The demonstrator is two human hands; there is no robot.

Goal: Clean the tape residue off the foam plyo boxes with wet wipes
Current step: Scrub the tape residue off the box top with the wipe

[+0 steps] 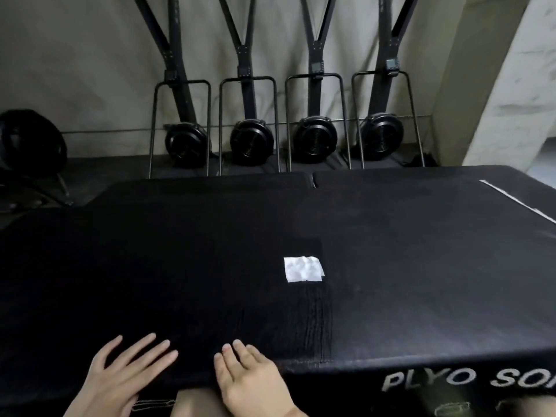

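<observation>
Gym wall (pixel 90 55), pale and creased, backs four upright black rowing machines (pixel 249 115) stowed on end, likely to free floor space. Foam plyo box (pixel 406 251): large, black, matte, soft-cornered top; white lettering on the near face; faint streaked residue marks toward the near edge. White tape strip (pixel 517 203) on the far right corner. Wet wipe (pixel 304 269): small, white, folded square, lying flat mid-top, untouched. Left hand (pixel 120 374) and right hand (pixel 249 377): apart, fingers straight, flat on the near edge, holding nothing, probably bracing.
</observation>
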